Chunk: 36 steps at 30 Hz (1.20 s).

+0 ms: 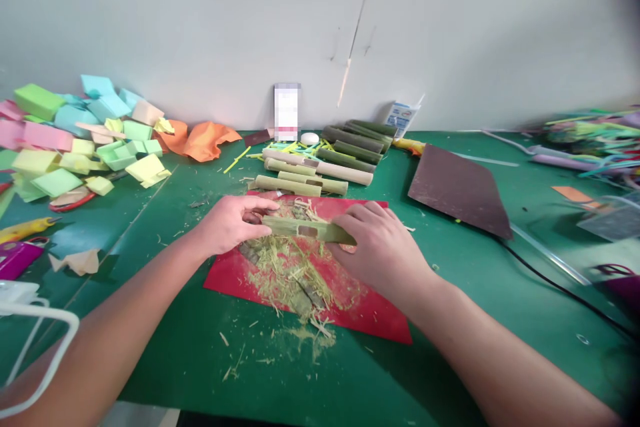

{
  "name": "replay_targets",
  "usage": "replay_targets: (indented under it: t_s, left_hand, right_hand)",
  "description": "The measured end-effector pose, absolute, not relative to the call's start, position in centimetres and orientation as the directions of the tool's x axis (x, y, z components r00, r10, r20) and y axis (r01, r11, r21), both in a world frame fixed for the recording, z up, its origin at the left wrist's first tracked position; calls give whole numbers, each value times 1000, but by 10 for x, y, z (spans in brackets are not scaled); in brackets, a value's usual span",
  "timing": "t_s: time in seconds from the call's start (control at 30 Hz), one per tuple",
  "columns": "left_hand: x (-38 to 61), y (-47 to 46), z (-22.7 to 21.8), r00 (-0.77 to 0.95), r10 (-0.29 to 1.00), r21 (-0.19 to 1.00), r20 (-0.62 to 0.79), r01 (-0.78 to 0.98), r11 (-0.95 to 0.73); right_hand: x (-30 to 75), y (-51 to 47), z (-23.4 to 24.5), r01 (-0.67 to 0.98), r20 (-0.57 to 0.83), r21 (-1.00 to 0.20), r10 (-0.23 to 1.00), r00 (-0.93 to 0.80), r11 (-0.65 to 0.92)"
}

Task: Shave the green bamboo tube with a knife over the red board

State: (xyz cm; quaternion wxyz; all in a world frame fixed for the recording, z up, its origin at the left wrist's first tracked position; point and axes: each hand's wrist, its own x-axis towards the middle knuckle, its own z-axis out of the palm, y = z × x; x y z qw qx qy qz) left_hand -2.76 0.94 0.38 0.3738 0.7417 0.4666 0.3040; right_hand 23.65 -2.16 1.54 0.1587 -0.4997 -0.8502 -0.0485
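Observation:
Both hands grip one short green bamboo stick [307,230] lying crosswise over a red mat [370,310]. My left hand [233,221] is closed round its left end. My right hand [377,247] is closed over its right end, fingers curled on top. A small rectangular notch shows in the stick's middle. Under the stick a heap of pale green shavings [290,273] covers the mat and spills onto the green table [190,360].
More bamboo sticks [320,170], pale and dark green, lie in rows behind the mat. A brown sheet [457,190] lies at the right, a black cable [560,287] past it. Coloured folded paper [75,140] piles up at the left, coloured strips [595,140] at far right. A wall stands behind.

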Motion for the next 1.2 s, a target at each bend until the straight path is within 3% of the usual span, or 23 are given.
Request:
replay_targets:
  t_s: [0.1,0.3,0.47,0.97,1.2]
  left_hand:
    - [-29,10,6,340,926,796,162,510,-327]
    - [-20,9,-1,135,878,643,460,631,-434]
    - [-10,7,-12,92,886,677,455,611,-411]
    - [-4,13,-22,120,918,719,378,586,-373]
    - [1,12,-22,155,906,651,394,648,-394]
  right_hand:
    - [232,-25,17,849,223,-163,857,-464,502]
    - [225,-32,15,874,146,-273,915,-376,402]
    - [220,-39,8,889,168,-249,921,-351,384]
    - [209,-45,4,913,52,-189,933,-357,360]
    - [208,-45,2,917,63,-188,936,-347,353]
